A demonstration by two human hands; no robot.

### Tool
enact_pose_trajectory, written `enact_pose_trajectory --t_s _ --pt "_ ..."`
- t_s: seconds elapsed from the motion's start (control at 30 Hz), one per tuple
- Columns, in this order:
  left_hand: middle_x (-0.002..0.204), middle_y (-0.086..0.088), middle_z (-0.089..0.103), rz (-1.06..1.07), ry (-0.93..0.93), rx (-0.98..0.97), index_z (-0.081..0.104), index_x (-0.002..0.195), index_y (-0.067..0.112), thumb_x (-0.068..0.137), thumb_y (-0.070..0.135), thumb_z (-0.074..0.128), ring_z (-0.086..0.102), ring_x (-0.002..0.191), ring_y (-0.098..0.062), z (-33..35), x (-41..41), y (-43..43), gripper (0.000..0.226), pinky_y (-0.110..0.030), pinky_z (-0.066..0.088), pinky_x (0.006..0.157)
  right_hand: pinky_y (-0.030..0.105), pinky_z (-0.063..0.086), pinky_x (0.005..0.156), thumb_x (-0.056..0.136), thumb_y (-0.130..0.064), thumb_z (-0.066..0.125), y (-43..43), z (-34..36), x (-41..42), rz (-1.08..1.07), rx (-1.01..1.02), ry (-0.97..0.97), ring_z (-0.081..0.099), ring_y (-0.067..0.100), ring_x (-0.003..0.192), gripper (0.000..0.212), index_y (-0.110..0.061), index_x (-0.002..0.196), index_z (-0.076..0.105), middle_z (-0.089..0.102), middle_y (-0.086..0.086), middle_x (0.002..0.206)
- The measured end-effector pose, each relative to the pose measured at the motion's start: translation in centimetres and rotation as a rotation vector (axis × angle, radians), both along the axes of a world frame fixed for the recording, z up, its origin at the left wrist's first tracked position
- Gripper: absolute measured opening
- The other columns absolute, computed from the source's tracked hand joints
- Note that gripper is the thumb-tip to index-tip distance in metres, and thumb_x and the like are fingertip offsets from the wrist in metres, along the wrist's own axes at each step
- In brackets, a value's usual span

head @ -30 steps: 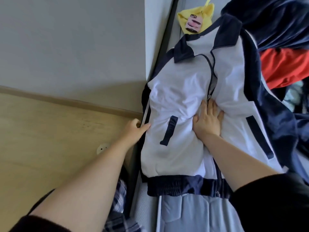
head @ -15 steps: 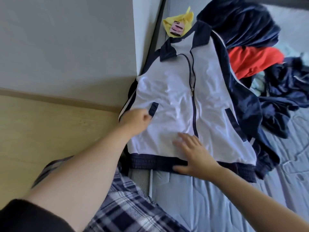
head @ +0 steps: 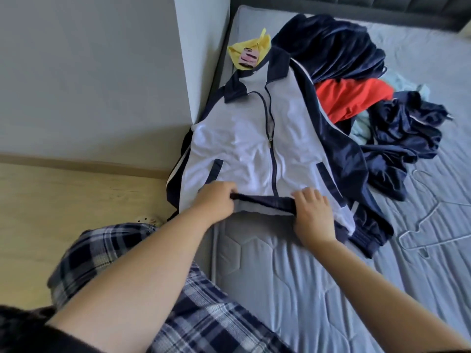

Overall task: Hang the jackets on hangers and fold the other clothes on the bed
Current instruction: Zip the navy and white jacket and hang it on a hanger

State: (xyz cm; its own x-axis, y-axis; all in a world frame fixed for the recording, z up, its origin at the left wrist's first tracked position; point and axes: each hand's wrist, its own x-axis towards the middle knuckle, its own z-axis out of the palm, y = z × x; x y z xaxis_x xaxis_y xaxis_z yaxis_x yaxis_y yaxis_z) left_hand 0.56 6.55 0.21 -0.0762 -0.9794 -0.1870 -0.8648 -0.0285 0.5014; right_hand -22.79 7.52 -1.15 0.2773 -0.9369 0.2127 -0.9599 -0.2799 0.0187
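Left hand (head: 216, 200), right hand (head: 313, 210): fingers curled, each gripping the navy ribbed hem (head: 262, 200) of the white zip-front jacket with navy collar (head: 242, 149). The jacket lies flat along the left edge of the grey quilted mattress (head: 280, 276). Just right of the jacket: heaped navy garments (head: 331, 47), crumpled red garment (head: 351, 98), thin wire hanger (head: 420, 225).

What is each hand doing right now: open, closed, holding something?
Left hand: closed, gripping the navy hem of the white jacket.
Right hand: closed, gripping the same hem.
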Motion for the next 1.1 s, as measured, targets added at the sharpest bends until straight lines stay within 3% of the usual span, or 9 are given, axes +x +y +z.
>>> enact_pose_trajectory --t_s 0.17,0.33,0.47,0.6,0.67,0.73,0.83,0.97,1.1 --pt "0.087 0.001 0.048 -0.099 -0.089 -0.115 0.056 0.079 0.011 0.081 0.005 0.051 0.047 0.079 -0.022 0.8 0.4 -1.0 0.009 -0.031 0.034 0.060 0.039 0.039 0.061 0.066 0.015 0.056 -1.4 1.0 -3.1 -0.070 0.069 -0.036 0.052 0.036 0.078 0.020 0.001 0.080 0.059 0.055 0.018 0.086" --pt "0.063 -0.007 0.044 -0.331 -0.191 0.499 0.044 0.064 0.008 0.078 0.008 0.050 0.039 0.053 -0.020 0.3 -0.9 -0.6 0.016 -0.026 0.027 0.049 0.038 0.042 0.059 0.072 0.008 0.055 -0.8 1.2 -5.0 0.061 0.300 -0.029 0.055 0.029 0.079 0.026 -0.015 0.085 0.054 0.056 0.004 0.085" --pt "0.105 -0.003 0.062 -0.373 -0.311 0.681 0.065 0.100 0.011 0.076 0.077 0.045 0.058 0.091 -0.022 -0.4 -2.3 -0.2 0.072 -0.033 0.046 0.084 0.036 0.050 0.085 0.078 0.003 0.043 0.3 0.7 -5.9 0.144 0.891 0.203 0.056 0.023 0.102 0.039 -0.019 0.102 0.064 0.059 0.001 0.107" --pt "0.095 0.001 0.059 -0.331 -0.131 0.322 0.064 0.086 0.018 0.091 0.062 0.039 0.057 0.086 -0.019 -1.3 -5.2 -0.1 0.050 -0.030 0.042 0.070 0.029 0.048 0.090 0.088 -0.037 0.059 -0.4 1.5 -7.2 0.112 1.057 -0.113 0.062 0.013 0.098 0.023 -0.025 0.104 0.070 0.068 -0.008 0.107" --pt "0.111 -0.001 0.056 -0.380 -0.129 0.061 0.063 0.106 0.018 0.097 0.039 0.043 0.051 0.110 -0.024 -2.0 -6.7 -0.4 0.031 -0.033 0.043 0.083 0.026 0.049 0.080 0.090 -0.038 0.058 -0.6 0.8 -7.8 -0.054 0.909 -0.375 0.064 0.013 0.089 0.023 -0.021 0.095 0.072 0.070 -0.007 0.094" --pt "0.144 -0.003 0.040 -0.426 -0.128 -0.037 0.042 0.141 0.019 0.099 0.033 0.042 0.032 0.134 -0.024 -2.9 -8.6 -0.6 0.045 -0.037 0.032 0.107 0.021 0.045 0.066 0.092 -0.023 0.054 -0.9 -0.4 -8.6 -0.320 0.535 -0.638 0.061 0.017 0.084 0.015 -0.018 0.092 0.068 0.067 -0.004 0.092" --pt "0.159 -0.002 0.014 -0.482 -0.154 -0.013 0.016 0.152 0.023 0.100 0.039 0.036 0.010 0.145 -0.021 -4.0 -11.6 -0.2 0.058 -0.039 0.014 0.117 0.026 0.040 0.081 0.094 -0.011 0.043 -1.7 -1.9 -11.2 -0.660 0.126 -0.813 0.052 0.019 0.102 0.027 -0.013 0.115 0.059 0.052 0.004 0.124" --pt "0.161 0.001 -0.003 -0.513 -0.222 0.066 0.005 0.152 0.031 0.099 0.044 0.033 -0.005 0.147 -0.020 -5.2 -14.2 0.4 0.061 -0.046 0.007 0.117 0.042 0.030 0.104 0.092 -0.006 0.040 -3.4 -2.8 -15.2 -1.034 -0.026 -0.805 0.031 0.032 0.131 0.044 -0.007 0.136 0.038 0.030 0.013 0.146" --pt "0.161 0.002 -0.005 -0.507 -0.205 0.088 0.004 0.152 0.030 0.098 0.034 0.041 -0.006 0.147 -0.017 -5.3 -14.2 0.1 0.066 -0.047 0.006 0.119 0.040 0.027 0.106 0.093 -0.008 0.045 -4.0 -3.8 -18.5 -1.428 0.041 -0.851 0.032 0.030 0.133 0.046 -0.004 0.137 0.032 0.032 0.015 0.145"
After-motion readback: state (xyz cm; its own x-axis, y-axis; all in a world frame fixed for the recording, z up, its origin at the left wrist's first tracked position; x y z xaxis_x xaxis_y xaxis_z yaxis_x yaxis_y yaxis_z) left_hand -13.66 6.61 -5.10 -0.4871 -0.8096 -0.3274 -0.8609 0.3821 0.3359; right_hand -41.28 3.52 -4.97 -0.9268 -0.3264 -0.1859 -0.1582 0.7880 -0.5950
